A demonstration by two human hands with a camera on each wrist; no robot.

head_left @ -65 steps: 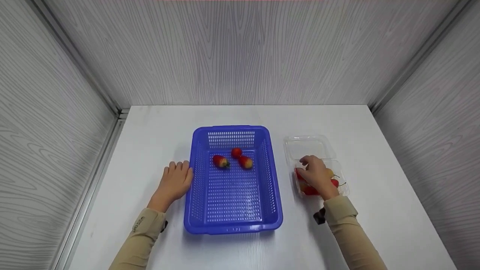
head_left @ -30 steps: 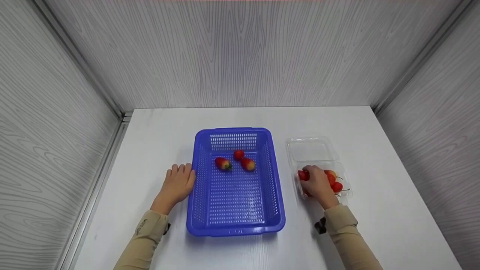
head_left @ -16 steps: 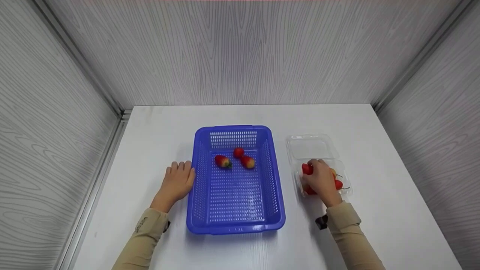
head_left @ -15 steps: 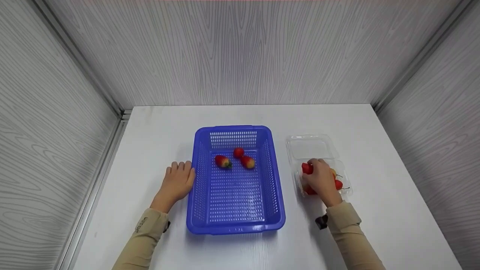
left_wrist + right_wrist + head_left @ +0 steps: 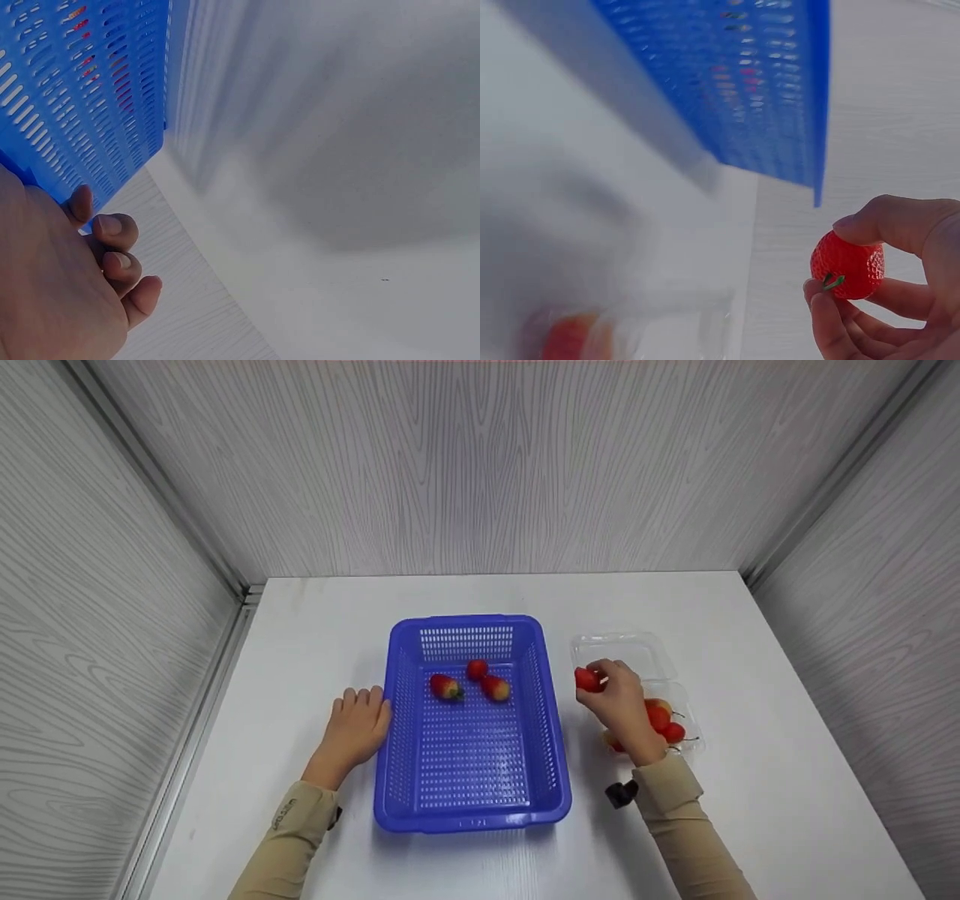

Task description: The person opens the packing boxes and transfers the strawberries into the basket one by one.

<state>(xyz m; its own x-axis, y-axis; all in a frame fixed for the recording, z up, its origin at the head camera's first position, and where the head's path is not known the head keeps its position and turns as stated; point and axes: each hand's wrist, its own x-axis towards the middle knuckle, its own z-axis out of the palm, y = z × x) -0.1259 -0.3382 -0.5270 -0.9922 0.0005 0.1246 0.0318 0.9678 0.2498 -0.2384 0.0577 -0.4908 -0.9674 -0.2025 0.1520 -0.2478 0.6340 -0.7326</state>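
Note:
The right hand (image 5: 619, 701) holds a red strawberry (image 5: 847, 266) between thumb and fingertips, its small green stem showing in the right wrist view. It is raised between the blue perforated basket (image 5: 555, 750) and a clear plastic box (image 5: 694, 697) containing several red and yellow-red fruits (image 5: 660, 716). At the basket's left rim, the left hand (image 5: 352, 727) grips the edge with curled fingers (image 5: 116, 232); its thumb is hidden in the left wrist view. Inside the basket lie a strawberry with green leaves (image 5: 446, 687), a round red fruit (image 5: 477, 669) and a red-yellow fruit (image 5: 495, 688).
The clear box's lid (image 5: 626, 652) lies open behind it, towards the back of the white table (image 5: 315, 637). Grey wood-patterned panels (image 5: 480, 465) stand at the back and both sides. Some fruits in the box are hidden behind the right wrist.
The right hand reached into the clear box, took hold of the strawberry and lifted it out, moving left towards the basket. The left hand and basket have stayed in place.

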